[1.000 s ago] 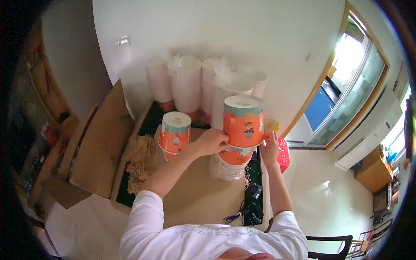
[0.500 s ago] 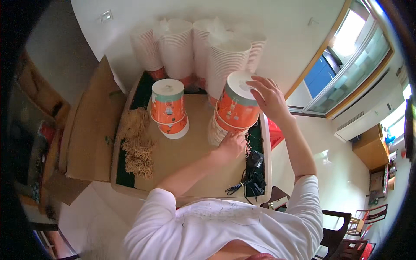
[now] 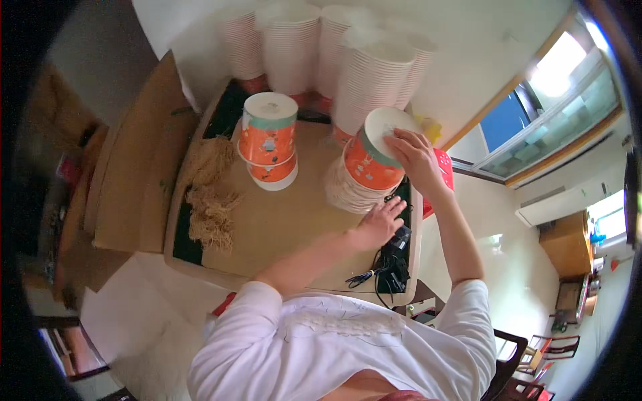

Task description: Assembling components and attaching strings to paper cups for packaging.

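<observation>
The right hand (image 3: 413,155) has its fingers wrapped over the tilted orange cup (image 3: 372,159), while the left hand (image 3: 380,224), fingers spread, steadies the nested stack (image 3: 349,194) beneath on the counter (image 3: 281,227).

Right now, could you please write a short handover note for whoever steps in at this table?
Right hand: on the white base of a tilted, upside-down orange paper cup atop a leaning stack of white lids.
Left hand: flat on the table against the foot of that stack.
Done: two orange cups stand stacked upside down mid-table.
Left: tall stacks of white cups along the wall, straw-like filler at the left edge.
</observation>
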### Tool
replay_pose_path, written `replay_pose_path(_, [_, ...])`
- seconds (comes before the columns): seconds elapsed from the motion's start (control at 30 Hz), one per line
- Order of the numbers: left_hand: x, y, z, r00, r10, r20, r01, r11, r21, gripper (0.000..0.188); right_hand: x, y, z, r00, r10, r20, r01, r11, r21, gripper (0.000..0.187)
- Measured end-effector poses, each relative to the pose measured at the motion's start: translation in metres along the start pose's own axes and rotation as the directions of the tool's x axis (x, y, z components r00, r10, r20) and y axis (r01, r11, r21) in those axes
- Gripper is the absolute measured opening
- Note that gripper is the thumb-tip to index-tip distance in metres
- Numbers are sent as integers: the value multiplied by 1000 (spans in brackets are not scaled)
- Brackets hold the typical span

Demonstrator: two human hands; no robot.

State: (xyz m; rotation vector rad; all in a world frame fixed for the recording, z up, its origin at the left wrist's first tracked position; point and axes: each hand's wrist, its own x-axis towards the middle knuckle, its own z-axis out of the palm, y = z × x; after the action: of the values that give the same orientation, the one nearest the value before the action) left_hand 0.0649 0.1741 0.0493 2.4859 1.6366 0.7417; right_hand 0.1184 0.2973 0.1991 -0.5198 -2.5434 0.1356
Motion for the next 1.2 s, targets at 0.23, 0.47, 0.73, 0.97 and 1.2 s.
replay_pose_path(0.23, [-98, -71, -11, 826, -545, -143, 452, 792, -411, 20, -3, -28, -9, 975, 132, -180, -129, 991, 28, 28])
replay_pose_path(0.47, [-194, -234, -89, 2, -820, -572, 483, 502, -718, 28, 46, -98, 183, 934, 356, -37, -141, 460, 877, 20])
replay_pose_path(0.73, [-155, -239, -150, 242, -970, 18, 23, -13, -1000, 16, 70, 11, 321, 529, 317, 788, -725, -314, 613, 25])
replay_pose_path(0.97, [-170, -263, -161, 22, -952, -306, 100, 307, -947, 35, 96, -21, 254, 792, 420, 444, -517, 74, 853, 24])
replay_pose_path(1.2, [-102, -258, -210, 442, -869, -222, 110, 298, -948, 55, 133, -41, 241, 756, 605, 251, -123, -245, 962, 37])
